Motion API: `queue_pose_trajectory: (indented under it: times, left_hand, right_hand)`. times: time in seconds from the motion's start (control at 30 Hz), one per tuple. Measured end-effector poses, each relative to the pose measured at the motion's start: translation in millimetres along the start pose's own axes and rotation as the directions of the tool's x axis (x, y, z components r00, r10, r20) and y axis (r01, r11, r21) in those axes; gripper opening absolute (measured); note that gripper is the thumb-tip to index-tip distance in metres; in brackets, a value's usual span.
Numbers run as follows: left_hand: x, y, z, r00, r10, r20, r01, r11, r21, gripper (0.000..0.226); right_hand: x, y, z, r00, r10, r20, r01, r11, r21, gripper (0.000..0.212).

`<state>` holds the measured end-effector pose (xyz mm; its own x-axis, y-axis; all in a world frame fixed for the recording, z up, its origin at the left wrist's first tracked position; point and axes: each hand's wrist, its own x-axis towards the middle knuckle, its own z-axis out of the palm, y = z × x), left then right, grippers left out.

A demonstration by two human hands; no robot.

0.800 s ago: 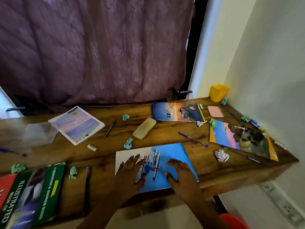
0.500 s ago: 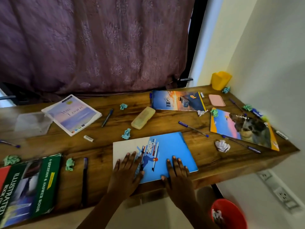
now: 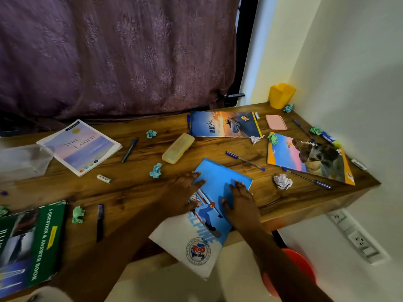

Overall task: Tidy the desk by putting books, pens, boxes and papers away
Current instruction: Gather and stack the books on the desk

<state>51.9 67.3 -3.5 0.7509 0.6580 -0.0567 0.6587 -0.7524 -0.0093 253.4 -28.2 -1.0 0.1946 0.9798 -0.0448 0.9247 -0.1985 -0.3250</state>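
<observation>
Head view: left hand point(image 3: 181, 194), right hand point(image 3: 241, 203) flat, fingers straight, pressing blue notebook point(image 3: 220, 175).
Yellow cup point(image 3: 281, 95): contents hidden.
Beside notebook: crumpled paper point(image 3: 282, 181), pen point(image 3: 245, 160).

We find bare desk point(image 3: 130, 192) left of the blue notebook point(image 3: 220, 177); on its right a crumpled white paper point(image 3: 282, 181) and purple pen point(image 3: 307, 178) obstruct passage.

The left hand point(image 3: 182, 192) and right hand point(image 3: 241, 203) hide part of the blue notebook point(image 3: 220, 177). The green book point(image 3: 41, 243) runs off the left edge. The red bin point(image 3: 306, 263) is blurred.
</observation>
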Motion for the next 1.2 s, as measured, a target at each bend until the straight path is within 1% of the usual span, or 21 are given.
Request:
queue_pose_trajectory:
  times: [0.03,0.1,0.17,0.23,0.3,0.37,0.4,0.47,0.63,0.77,0.83,0.87,0.9,0.97,1.03,1.1,1.17,1.2]
  left_hand:
    - [5,-5,5,1.000,0.010,0.028,-0.009,1.000,-0.021,0.074]
    - [4,-5,17,1.000,0.002,0.002,-0.001,0.996,-0.085,0.080]
    - [-2,0,28,0.998,-0.062,-0.028,0.057,0.987,-0.152,0.076]
    - [-8,8,37,0.985,-0.167,-0.041,0.155,0.965,-0.211,0.075]
    - [-13,19,40,0.952,-0.289,-0.101,0.258,0.935,-0.242,0.075]
    - [-15,33,43,0.908,-0.400,-0.126,0.359,0.896,-0.260,0.076]
    - [-14,39,44,0.886,-0.445,-0.130,0.402,0.877,-0.264,0.077]
    - [-11,45,46,0.849,-0.502,-0.167,0.454,0.853,-0.257,0.077]
    - [5,42,42,0.831,-0.549,-0.087,0.512,0.817,-0.265,0.071]
    - [10,41,34,0.834,-0.551,-0.035,0.532,0.819,-0.213,0.071]
    - [13,35,27,0.834,-0.552,0.011,0.543,0.816,-0.200,0.070]
    - [16,32,20,0.835,-0.550,0.024,0.544,0.817,-0.191,0.067]
    - [18,28,10,0.842,-0.539,0.012,0.532,0.827,-0.183,0.062]
    - [28,20,-11,0.866,-0.492,-0.084,0.465,0.857,-0.219,0.053]
    - [51,10,-33,0.870,-0.470,-0.147,0.396,0.845,-0.360,0.052]
    - [86,-4,-49,0.860,-0.492,-0.131,0.353,0.762,-0.543,0.052]
    - [131,-19,-60,0.828,-0.550,-0.107,0.328,0.631,-0.703,0.042]
    - [154,-26,-64,0.813,-0.574,-0.092,0.324,0.579,-0.749,0.039]
  right_hand:
    - [-8,-6,5,0.997,0.070,0.010,-0.070,0.997,-0.013,0.066]
    - [-22,-16,19,0.986,0.162,0.045,-0.160,0.986,-0.050,0.081]
    - [-24,-17,29,0.983,0.167,0.081,-0.161,0.984,-0.076,0.088]
    - [-12,-6,33,0.994,0.097,0.042,-0.091,0.988,-0.127,0.089]
    - [3,6,25,0.994,-0.045,0.104,0.062,0.984,-0.166,0.101]
    - [21,18,19,0.972,-0.198,0.129,0.218,0.962,-0.165,0.107]
    - [31,21,15,0.959,-0.251,0.134,0.272,0.947,-0.172,0.108]
    - [47,23,11,0.935,-0.311,0.171,0.342,0.919,-0.195,0.106]
    - [73,23,3,0.909,-0.364,0.204,0.404,0.891,-0.207,0.106]
    - [81,23,3,0.903,-0.369,0.219,0.413,0.886,-0.213,0.103]
    - [81,24,1,0.899,-0.375,0.227,0.424,0.874,-0.236,0.100]
    - [81,26,-2,0.898,-0.380,0.222,0.428,0.871,-0.240,0.095]
    - [81,28,-5,0.902,-0.383,0.201,0.424,0.875,-0.234,0.086]
    - [88,36,-18,0.926,-0.361,0.112,0.376,0.911,-0.169,0.071]
    - [107,50,-35,0.951,-0.310,-0.001,0.309,0.947,-0.091,0.065]
    - [135,61,-53,0.970,-0.231,-0.075,0.228,0.972,-0.053,0.064]
    - [173,72,-72,0.985,-0.131,-0.116,0.138,0.989,0.060,0.063]
    - [192,74,-83,0.989,-0.075,-0.126,0.091,0.988,0.123,0.056]
